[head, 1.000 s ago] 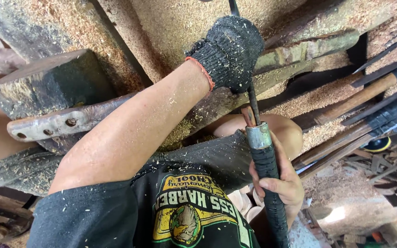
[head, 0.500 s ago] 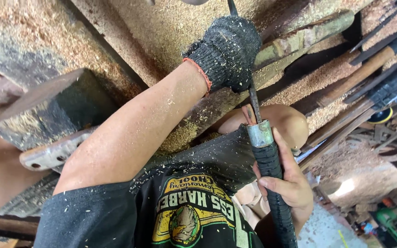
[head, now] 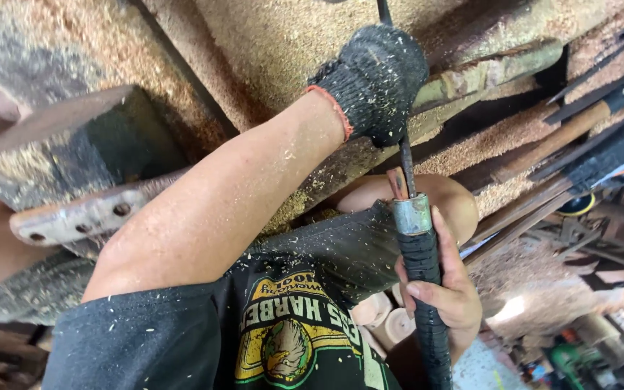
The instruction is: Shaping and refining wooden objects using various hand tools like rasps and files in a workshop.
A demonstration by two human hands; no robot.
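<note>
Sawdust-covered workshop bench [head: 283, 43], tool in both hands.
Gloved left hand [head: 373, 79] clamped on the thin metal shaft [head: 404, 162]; bare right hand [head: 445, 296] wrapped round the taped handle [head: 427, 303] (over my knee).

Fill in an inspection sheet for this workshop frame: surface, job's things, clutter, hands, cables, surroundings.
Surface: wooden bench covered in sawdust.
Job's things: long tool with black wrapped handle, metal collar and thin steel shaft.
Clutter: dark block; metal bar with holes; wooden-handled tools at right.
Hands: gloved left hand has its grip on the shaft; bare right hand grips the handle.
Cables: nothing seen.
Surroundings: scrap and a green machine on the floor.
</note>
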